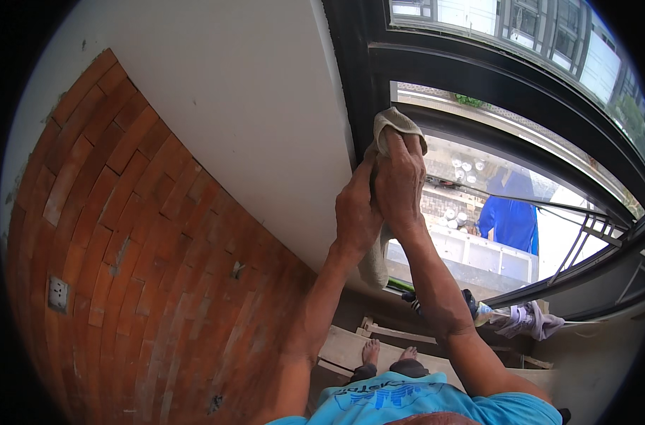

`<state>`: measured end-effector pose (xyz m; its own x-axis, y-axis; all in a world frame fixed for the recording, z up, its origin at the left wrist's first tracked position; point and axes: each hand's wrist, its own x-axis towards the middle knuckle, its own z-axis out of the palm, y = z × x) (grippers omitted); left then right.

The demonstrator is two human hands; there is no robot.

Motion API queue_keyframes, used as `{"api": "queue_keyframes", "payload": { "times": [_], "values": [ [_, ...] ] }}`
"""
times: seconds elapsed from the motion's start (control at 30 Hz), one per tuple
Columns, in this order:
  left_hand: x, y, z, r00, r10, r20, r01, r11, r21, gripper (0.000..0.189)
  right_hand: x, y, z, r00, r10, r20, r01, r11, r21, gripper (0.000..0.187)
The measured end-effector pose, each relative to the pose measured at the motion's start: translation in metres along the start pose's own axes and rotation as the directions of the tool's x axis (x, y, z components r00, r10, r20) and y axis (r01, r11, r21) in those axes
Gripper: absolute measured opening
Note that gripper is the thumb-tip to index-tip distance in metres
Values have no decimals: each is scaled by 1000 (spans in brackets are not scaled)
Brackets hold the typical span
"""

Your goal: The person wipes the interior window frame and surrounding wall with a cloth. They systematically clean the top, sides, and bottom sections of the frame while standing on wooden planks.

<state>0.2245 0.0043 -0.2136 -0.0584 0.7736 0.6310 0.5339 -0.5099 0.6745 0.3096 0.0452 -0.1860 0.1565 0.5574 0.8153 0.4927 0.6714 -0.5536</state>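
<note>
A damp-looking grey-beige cloth (399, 121) is bunched between my two raised hands, against the left upright of a dark metal window frame (362, 79). My right hand (401, 172) presses the upper part, its fingers partly under a fold. Close beside it, my left hand (357, 210) grips the cloth lower down; its fingertips are hidden behind the cloth and the right hand. A loose end of the cloth hangs below my wrists. To the right of the hands is the lower window opening, with its sash tilted outwards.
My bare feet stand on a raised wooden plank (338, 348). A window stay (585, 234) juts in at right. Rags (529, 321) and small items line the sill. On the left are a white wall (237, 106), brick-look tiles (157, 255) and a socket (58, 294). Outside is a long drop.
</note>
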Motion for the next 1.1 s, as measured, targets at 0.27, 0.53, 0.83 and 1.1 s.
{"api": "queue_keyframes", "payload": {
  "times": [0.27, 0.53, 0.83, 1.1],
  "values": [
    [-47, -26, 8, 957, -270, 104, 273, 962, -9, 48, -48, 40, -5, 959, 165, 232, -186, 980, 74, 45],
    [-7, 46, -36, 976, 118, -185, -143, 981, -132, 39, 36, -37, -49, 973, -114, 199, 25, 915, 402, 58],
    [79, 86, -77, 864, 287, -413, -335, 941, -47, 44, 120, -95, -8, 891, -433, 138, 353, 851, 387, 91],
    [0, 18, -37, 973, 33, -229, -82, 975, -206, 55, 8, -33, -3, 898, -168, 407, 30, 945, 326, 92]
  ]
}}
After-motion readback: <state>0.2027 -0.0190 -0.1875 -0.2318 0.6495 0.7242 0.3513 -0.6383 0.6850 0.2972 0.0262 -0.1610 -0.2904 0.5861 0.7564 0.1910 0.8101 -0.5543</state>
